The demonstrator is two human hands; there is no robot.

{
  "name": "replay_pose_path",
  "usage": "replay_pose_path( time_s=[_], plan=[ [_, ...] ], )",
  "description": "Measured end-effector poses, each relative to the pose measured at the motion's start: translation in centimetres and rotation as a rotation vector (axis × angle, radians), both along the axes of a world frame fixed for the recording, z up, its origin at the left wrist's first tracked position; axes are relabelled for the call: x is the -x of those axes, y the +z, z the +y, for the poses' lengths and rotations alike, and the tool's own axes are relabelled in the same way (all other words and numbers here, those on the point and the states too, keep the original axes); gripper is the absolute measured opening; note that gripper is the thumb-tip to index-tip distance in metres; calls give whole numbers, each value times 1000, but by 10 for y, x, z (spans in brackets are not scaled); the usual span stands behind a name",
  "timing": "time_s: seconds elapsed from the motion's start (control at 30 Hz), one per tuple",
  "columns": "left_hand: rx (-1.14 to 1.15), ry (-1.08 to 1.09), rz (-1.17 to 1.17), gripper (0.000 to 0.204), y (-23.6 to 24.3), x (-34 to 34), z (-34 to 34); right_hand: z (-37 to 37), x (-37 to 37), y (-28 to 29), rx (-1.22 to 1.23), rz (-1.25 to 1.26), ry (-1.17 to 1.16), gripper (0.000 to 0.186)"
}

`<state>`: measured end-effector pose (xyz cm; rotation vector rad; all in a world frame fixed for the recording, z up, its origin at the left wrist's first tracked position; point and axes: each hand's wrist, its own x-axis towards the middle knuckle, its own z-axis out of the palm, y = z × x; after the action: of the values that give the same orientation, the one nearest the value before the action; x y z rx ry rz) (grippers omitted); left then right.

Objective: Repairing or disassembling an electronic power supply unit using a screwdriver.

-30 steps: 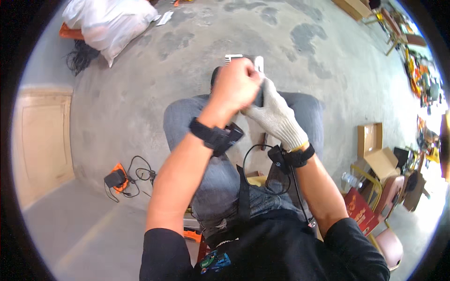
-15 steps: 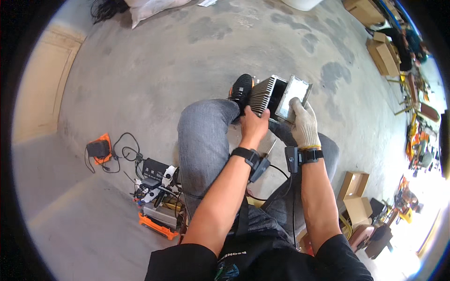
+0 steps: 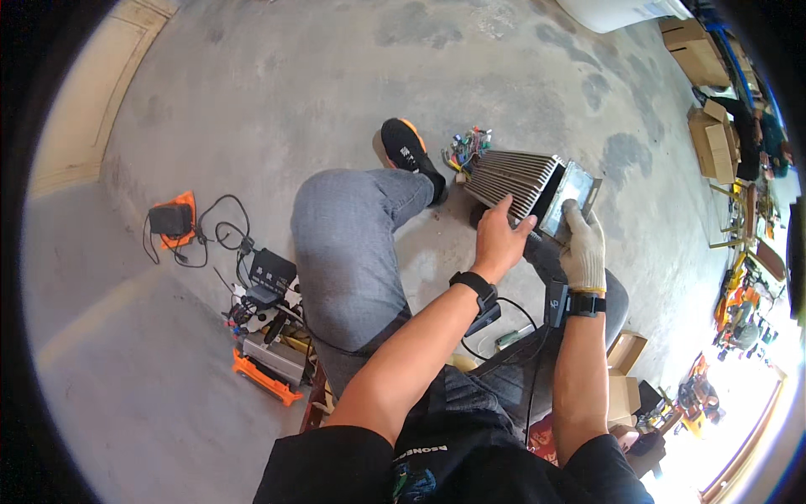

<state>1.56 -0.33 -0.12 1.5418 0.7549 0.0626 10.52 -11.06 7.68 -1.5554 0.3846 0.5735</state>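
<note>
My bare left hand point(image 3: 502, 239) grips the front lower edge of a silver finned metal housing point(image 3: 510, 178), fingertips on its ribs. A bundle of coloured wires and connectors point(image 3: 467, 149) shows at the housing's left end. My gloved right hand point(image 3: 583, 252) holds a flat silver metal plate point(image 3: 573, 185) at the housing's right end, thumb on its face. A dark gap separates plate and ribbed body; whether they touch lower down is hidden.
My outstretched shoe point(image 3: 400, 144) is left of the wires. A tool pile point(image 3: 274, 363) and orange-mounted black adapter point(image 3: 170, 220) with cables lie left. Cardboard boxes point(image 3: 709, 143), chairs and assorted tools line the right. A white bag or tub point(image 3: 617, 13) sits at the top.
Since a second ago my hands moved from overlapping centrally to side by side, rightward. Housing and plate shifted right in view since half a second ago; the wire bundle became visible.
</note>
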Motion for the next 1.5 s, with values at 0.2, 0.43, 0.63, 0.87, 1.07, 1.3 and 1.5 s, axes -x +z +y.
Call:
replay_pose_path(
  time_s=[0.2,0.43,0.63,0.87,1.07,1.3,1.5],
  plan=[
    [-28,39,-6,68,9,-2,-4,0,2,6,34,15,3,32],
    [-104,2,-8,69,-5,-2,2,-2,-2,-9,90,-32,-10,39],
    [-96,-108,3,71,-7,-10,12,-16,-5,-16,238,-87,-28,38],
    [-22,-162,-3,80,-47,-8,32,-4,7,-12,708,-271,150,51],
    [-71,-233,-6,56,-9,-19,40,-8,0,-34,711,-381,136,50],
    [-406,-484,199,36,23,-60,70,-3,-9,-41,559,-325,159,51],
    [-618,-467,105,35,16,-52,62,-6,-2,-49,608,-337,152,50]
  ],
)
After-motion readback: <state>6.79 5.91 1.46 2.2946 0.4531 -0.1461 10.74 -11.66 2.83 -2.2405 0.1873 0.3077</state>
